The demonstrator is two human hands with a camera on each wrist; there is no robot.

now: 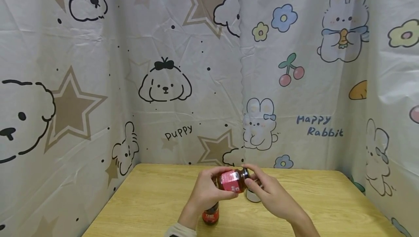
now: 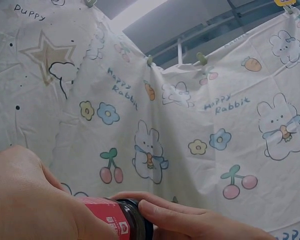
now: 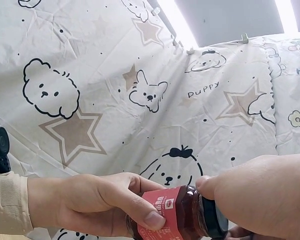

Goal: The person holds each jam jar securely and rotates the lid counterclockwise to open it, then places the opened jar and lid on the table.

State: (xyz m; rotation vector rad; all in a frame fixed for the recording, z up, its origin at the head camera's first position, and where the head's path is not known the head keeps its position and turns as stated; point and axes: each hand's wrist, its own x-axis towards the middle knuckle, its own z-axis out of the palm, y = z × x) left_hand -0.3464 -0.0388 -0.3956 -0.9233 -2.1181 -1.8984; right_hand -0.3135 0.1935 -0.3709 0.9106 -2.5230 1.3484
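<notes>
A glass jar (image 1: 230, 181) with a pink-red label lies tilted on its side in the air, its black lid (image 1: 246, 173) facing right. My left hand (image 1: 207, 190) grips the jar's body, thumb along the label. At the other end, my right hand (image 1: 274, 196) holds the lid between thumb and fingers. The right wrist view shows reddish-brown contents behind the glass of the jar (image 3: 187, 212). Below the left hand stands a second jar (image 1: 211, 216) with a red label, its top partly hidden by that hand.
A pale, short container (image 1: 253, 196) stands on the wooden table (image 1: 157, 193) behind the right hand, partly covered by it. Printed curtains (image 1: 203, 84) hang round the table's back and sides.
</notes>
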